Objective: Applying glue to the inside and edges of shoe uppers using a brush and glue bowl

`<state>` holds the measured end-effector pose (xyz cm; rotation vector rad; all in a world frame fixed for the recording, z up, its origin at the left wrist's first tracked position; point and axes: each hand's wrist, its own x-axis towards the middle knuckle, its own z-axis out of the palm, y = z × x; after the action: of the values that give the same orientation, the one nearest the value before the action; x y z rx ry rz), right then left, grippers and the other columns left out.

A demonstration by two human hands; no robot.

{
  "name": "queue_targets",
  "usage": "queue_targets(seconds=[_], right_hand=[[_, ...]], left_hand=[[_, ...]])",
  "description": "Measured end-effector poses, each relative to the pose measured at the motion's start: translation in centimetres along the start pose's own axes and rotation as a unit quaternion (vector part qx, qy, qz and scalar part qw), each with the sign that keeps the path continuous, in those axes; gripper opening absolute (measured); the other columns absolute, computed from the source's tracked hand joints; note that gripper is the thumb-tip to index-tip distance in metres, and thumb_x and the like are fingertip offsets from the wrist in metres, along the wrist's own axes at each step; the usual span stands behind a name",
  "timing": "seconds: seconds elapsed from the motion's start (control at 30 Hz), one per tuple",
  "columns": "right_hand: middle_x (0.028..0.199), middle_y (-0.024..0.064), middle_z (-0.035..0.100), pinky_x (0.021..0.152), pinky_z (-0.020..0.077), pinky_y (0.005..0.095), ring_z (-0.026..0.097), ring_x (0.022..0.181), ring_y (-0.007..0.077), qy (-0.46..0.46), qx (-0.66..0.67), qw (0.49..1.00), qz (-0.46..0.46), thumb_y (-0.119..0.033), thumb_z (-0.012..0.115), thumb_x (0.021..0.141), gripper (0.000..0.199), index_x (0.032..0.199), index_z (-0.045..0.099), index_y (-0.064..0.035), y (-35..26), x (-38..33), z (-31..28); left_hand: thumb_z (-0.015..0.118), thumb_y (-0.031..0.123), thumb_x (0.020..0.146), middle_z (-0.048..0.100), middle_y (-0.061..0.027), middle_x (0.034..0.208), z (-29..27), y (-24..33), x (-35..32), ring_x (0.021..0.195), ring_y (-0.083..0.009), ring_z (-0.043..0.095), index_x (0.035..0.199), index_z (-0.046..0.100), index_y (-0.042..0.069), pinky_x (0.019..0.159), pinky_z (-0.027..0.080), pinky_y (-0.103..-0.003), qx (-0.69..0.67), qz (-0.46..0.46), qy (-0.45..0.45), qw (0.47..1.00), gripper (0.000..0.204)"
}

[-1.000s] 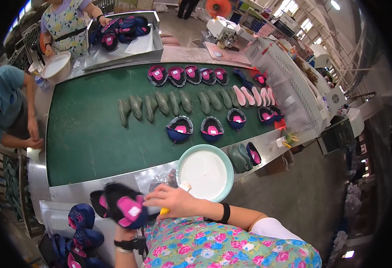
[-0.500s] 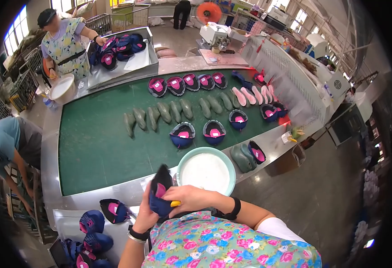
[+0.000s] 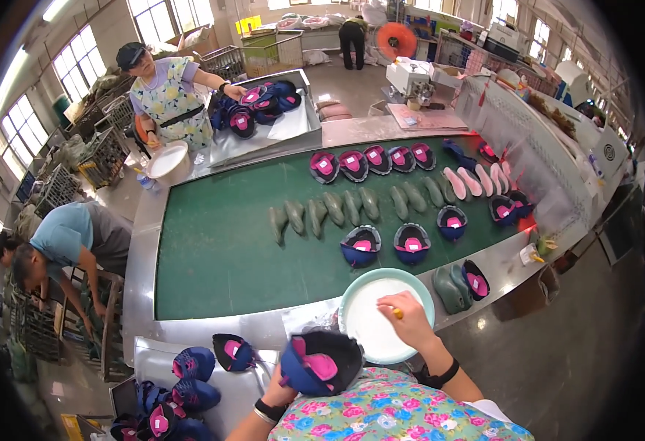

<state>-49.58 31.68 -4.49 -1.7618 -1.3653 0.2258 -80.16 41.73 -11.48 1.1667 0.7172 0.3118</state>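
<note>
Left hand (image 3: 282, 389) fingers clamped on blue-pink shoe upper (image 3: 319, 361) (held near chest). Right hand (image 3: 409, 317) fingers pinched on yellow brush (image 3: 397, 313), over white bowl (image 3: 352, 305).

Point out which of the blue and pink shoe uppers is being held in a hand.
The shoe upper gripped by the left hand, just above the floral sleeve. All the others lie loose on the green belt or the metal trays.

Single head-worn fisheye view, looking steeply down and forward, hands close below, green bench (image 3: 219, 272) stretching ahead, edges bent
</note>
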Motion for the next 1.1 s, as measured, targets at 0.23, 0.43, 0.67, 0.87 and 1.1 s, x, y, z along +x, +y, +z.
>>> queue_targets(seconds=[0.23,0.43,0.67,0.87,1.1], right_hand=[[0.067,0.0139,0.064,0.056,0.0452,0.0338,0.061,0.058,0.0239,0.031,-0.038,0.947,0.317,-0.03,0.065,0.087,0.031,0.076,0.068,-0.0012,5.2,-4.1,-0.3],[0.078,0.0142,0.068,0.065,0.0506,0.0327,0.067,0.07,0.0258,0.016,0.001,0.962,0.274,-0.024,0.073,0.079,0.022,0.085,0.071,-0.0031,9.0,-6.8,0.4],[0.08,0.0143,0.069,0.07,0.053,0.0346,0.067,0.076,0.0293,0.039,0.023,0.96,0.276,-0.021,0.072,0.077,0.018,0.086,0.071,-0.0057,11.6,-7.7,1.6],[0.082,0.0116,0.07,0.066,0.0535,0.0311,0.069,0.073,0.024,0.04,-0.026,0.954,0.295,-0.018,0.074,0.076,0.018,0.088,0.071,-0.0047,12.8,-8.6,2.1],[0.082,0.0133,0.07,0.066,0.0531,0.029,0.069,0.072,0.0211,0.056,0.0,0.956,0.288,-0.015,0.073,0.078,0.018,0.09,0.07,-0.002,11.8,-7.6,2.2]], left_hand=[[0.072,0.012,0.081,0.058,-0.0099,0.125,1.4,3.4,-3.0,0.111,-0.0161,0.056,0.134,0.043,-0.001,0.099,0.041,-0.031,0.163,0.043,-0.115,0.979,0.062],[0.069,0.008,0.082,0.058,-0.011,0.123,3.8,5.0,-1.0,0.111,-0.0174,0.056,0.134,0.043,-0.001,0.098,0.042,-0.031,0.083,-0.023,-0.202,0.976,0.059],[0.067,0.006,0.083,0.057,-0.011,0.123,2.3,1.9,-1.2,0.112,-0.0177,0.055,0.135,0.04,-0.001,0.097,0.042,-0.031,-0.013,-0.05,-0.11,0.993,0.059],[0.066,0.004,0.083,0.057,-0.0109,0.123,0.8,-0.9,-0.9,0.112,-0.0178,0.055,0.136,0.038,0.0,0.097,0.043,-0.031,-0.135,-0.048,0.013,0.99,0.06],[0.064,0.002,0.084,0.056,-0.0109,0.124,2.1,-3.7,2.8,0.113,-0.018,0.054,0.138,0.035,0.0,0.096,0.043,-0.031,-0.191,-0.042,0.024,0.98,0.061]])
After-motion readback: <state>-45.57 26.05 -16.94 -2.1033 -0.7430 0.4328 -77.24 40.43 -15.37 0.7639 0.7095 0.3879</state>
